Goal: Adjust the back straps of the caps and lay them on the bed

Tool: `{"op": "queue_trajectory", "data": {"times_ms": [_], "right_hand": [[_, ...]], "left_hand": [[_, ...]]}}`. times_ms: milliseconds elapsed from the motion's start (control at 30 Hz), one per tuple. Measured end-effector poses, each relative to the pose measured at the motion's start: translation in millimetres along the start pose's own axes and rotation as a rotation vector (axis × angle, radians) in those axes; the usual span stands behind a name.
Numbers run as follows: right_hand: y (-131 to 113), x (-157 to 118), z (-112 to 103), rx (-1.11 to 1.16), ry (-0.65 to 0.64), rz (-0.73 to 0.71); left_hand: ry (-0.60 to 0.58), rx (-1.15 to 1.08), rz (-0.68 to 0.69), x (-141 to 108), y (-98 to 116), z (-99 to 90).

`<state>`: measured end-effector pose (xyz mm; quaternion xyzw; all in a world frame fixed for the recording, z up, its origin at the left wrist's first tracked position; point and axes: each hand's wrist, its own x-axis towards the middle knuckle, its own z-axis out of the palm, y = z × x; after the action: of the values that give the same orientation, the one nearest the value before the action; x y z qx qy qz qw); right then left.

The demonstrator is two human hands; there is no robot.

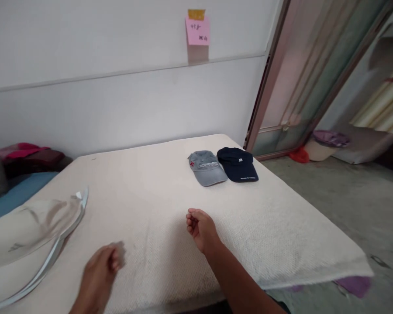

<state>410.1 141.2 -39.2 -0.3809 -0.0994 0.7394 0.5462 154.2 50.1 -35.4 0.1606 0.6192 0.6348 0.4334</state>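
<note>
My right hand is over the middle of the cloth-covered table, its fingers curled in and no object showing in them. Beyond it lie a grey cap with a red mark and a navy cap with a small white logo, side by side with their brims toward me. Near the front left, my left hand is loosely closed, slightly blurred, and seems to hold nothing. To its left rests a cream wide-brimmed hat, partly cut off by the frame edge; the hand is apart from it.
The table has a cream textured cover and stands against a white wall. A pink note is taped up there. Red and dark bundles lie beyond the left edge. On the floor at right are a lined bin and a purple item.
</note>
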Motion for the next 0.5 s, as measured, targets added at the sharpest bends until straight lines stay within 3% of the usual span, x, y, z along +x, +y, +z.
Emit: {"op": "queue_trajectory", "data": {"times_ms": [67, 133, 333, 500], "right_hand": [[-8, 1, -5, 0.029, 0.025, -0.037], [-17, 1, -11, 0.055, 0.043, -0.076], [-45, 1, -22, 0.068, 0.104, -0.212], [-59, 0, -30, -0.005, 0.136, -0.286]], "left_hand": [[-0.261, 0.011, -0.103, -1, -12, 55.8], [-0.369, -0.058, -0.265, 0, -25, 109.9], [-0.505, -0.137, -0.483, 6, -67, 250.0], [-0.474, -0.257, -0.537, 13, -84, 325.4]]}}
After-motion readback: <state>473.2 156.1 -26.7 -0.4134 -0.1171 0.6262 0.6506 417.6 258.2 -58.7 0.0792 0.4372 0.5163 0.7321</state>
